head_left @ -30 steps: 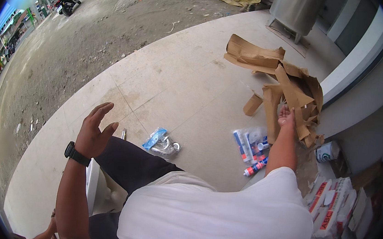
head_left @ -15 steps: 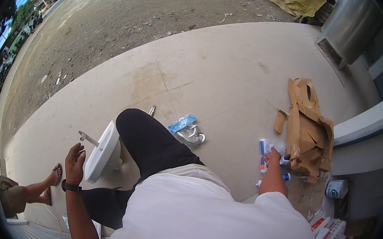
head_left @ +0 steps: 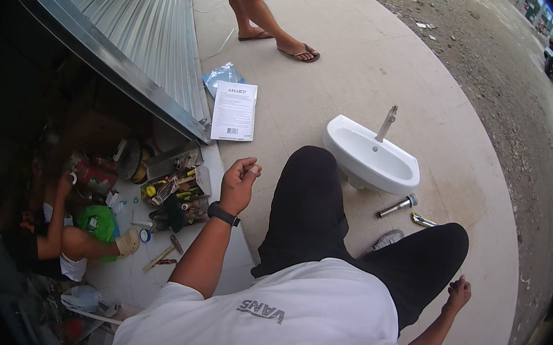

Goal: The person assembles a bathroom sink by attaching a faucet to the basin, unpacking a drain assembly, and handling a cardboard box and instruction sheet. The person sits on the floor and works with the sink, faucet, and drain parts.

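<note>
My left hand (head_left: 238,185) hangs above the floor beside my left knee, fingers loosely curled toward the thumb, with nothing visible in it. Beyond my right knee, my right hand (head_left: 458,295) is low with its fingers closed; what they hold, if anything, cannot be made out. A white washbasin (head_left: 374,157) rests tilted on the floor just past my knees, touched by neither hand. Its metal faucet (head_left: 386,123) stands up from the back rim. Near it lie a chrome drain pipe (head_left: 398,206) and a slim yellow-and-black object (head_left: 423,220).
A printed white sheet (head_left: 234,112) and a blue plastic packet (head_left: 222,77) lie by the metal shutter (head_left: 127,32). An open toolbox (head_left: 179,183) and a hammer (head_left: 163,255) are at left. Another person (head_left: 77,240) sits there; a sandalled person (head_left: 258,18) stands beyond.
The view has swung left, bringing in the toolbox and seated person. My right hand has left the plastic packaging beside the torn cardboard and is now beyond my right knee.
</note>
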Action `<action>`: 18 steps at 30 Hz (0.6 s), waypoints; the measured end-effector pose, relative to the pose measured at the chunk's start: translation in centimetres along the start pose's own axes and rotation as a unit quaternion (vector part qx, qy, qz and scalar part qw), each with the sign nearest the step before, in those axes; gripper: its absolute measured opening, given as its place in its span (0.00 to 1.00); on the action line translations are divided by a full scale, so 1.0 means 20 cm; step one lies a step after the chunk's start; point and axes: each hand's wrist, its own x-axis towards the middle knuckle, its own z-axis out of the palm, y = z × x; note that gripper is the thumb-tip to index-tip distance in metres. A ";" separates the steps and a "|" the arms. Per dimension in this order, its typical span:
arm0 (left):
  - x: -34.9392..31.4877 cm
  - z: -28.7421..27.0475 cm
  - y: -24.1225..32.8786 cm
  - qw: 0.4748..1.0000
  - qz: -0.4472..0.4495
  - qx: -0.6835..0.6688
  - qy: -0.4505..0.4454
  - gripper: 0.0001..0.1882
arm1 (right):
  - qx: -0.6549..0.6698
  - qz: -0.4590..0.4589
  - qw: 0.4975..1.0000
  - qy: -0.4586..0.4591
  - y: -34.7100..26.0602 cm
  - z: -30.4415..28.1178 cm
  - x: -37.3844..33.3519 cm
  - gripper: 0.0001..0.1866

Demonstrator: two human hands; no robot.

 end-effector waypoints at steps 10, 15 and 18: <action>0.20 -0.07 -1.03 0.905 -0.368 -0.185 0.109 0.28 | 0.013 -0.008 0.974 -0.227 -0.35 0.39 0.22 0.13; 0.86 -0.17 -1.37 0.871 -0.359 -0.274 0.194 0.33 | -0.232 -0.111 0.945 -0.201 -0.31 0.28 0.29 0.13; 1.22 -0.22 -1.50 0.851 -0.326 -0.329 0.248 0.31 | -0.338 -0.112 0.912 -0.205 -0.33 0.18 0.27 0.13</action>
